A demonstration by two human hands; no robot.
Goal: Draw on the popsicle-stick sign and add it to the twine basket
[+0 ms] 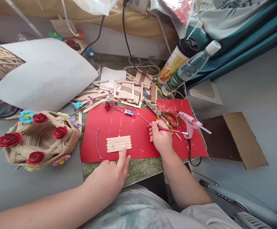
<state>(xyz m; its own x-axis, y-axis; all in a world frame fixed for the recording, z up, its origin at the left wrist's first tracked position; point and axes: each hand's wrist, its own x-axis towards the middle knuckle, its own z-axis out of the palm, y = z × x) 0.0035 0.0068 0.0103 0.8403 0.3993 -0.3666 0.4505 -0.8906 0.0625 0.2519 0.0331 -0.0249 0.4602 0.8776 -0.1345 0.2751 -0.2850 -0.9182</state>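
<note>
A small panel of craft sticks (116,143), with faint writing and two drawn star shapes, lies flat on red paper (143,143). My left hand (112,170) rests at its lower edge, index finger stretched out onto the wood and the thumb apart. A short stick shows below the panel, partly hidden by that finger. My right hand (161,136) is closed around a red pencil (173,130), held to the right of the panel and above the paper. A purple twisted strip (97,143) lies left of the panel.
Scissors (161,113), a pink glue gun (189,122) and a small eraser (129,112) lie on the paper. Behind are loose craft sticks (95,98), a water bottle (191,70) and a tumbler (174,60). Left stands a twine basket with roses (71,140).
</note>
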